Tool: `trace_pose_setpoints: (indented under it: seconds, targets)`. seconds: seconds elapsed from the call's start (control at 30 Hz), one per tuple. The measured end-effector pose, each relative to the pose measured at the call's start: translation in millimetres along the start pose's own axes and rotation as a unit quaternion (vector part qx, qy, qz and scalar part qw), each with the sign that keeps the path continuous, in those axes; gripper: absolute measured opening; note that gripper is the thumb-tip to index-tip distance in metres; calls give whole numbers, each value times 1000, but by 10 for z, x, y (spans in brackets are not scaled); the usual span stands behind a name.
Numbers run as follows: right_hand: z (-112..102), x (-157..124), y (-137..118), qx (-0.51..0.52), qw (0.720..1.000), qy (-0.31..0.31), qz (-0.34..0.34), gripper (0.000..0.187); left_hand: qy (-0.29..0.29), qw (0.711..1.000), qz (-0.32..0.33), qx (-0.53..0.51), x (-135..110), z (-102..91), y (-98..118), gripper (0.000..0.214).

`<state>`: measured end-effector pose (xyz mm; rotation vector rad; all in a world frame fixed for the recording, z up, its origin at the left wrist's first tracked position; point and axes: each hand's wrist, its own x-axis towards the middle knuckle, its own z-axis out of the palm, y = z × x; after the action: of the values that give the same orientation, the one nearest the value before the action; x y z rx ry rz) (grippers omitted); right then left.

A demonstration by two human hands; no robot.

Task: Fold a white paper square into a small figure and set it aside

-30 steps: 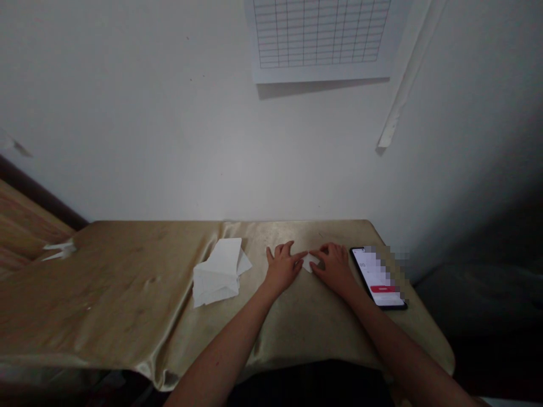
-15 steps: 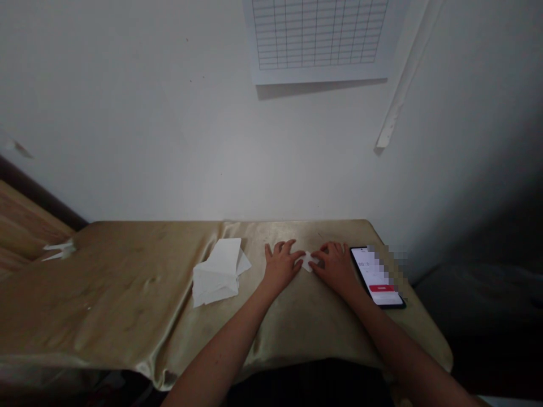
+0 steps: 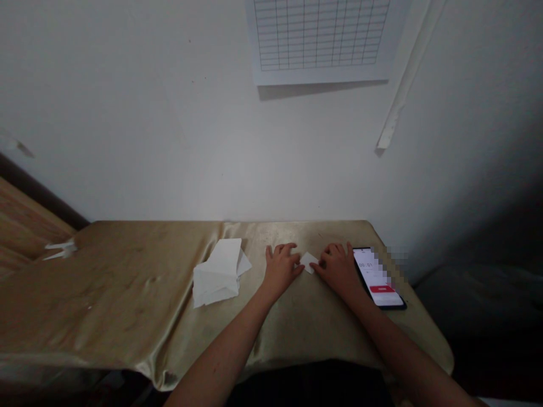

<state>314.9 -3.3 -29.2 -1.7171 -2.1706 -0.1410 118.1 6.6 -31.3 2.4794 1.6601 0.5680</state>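
A small folded white paper [image 3: 309, 262] lies on the gold cloth of the table [image 3: 127, 282]. My left hand [image 3: 280, 267] rests palm down just left of it, fingers curled, with thumb and fingertip on its left edge. My right hand [image 3: 338, 267] rests palm down on the other side, with its fingertips on the paper's right corner. Both hands hold the paper down against the cloth.
A loose stack of white paper sheets [image 3: 218, 272] lies left of my left hand. A phone [image 3: 379, 277] with a lit screen lies right of my right hand, near the table's right edge. A gridded chart [image 3: 320, 37] hangs on the wall. A wooden bed edge [image 3: 25, 226] is at the left.
My hands have drawn slightly apart, so more of the small folded paper shows between them. My right hand has shifted a little toward the phone.
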Motion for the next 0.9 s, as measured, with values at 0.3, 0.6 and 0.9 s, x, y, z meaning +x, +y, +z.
trace_pose_setpoints:
  seconds: [0.3,0.6,0.9]
  targets:
    - [168,-22,83,43,999,16,27,28,-10,1000,-19,-20,3,1,35,25]
    - [201,10,126,120,992,7,41,21,-28,999,-21,-11,14,21,-12,31]
    - [226,21,189,162,986,-33,33,20,-16,1000,-21,-6,34,18,-45,25]
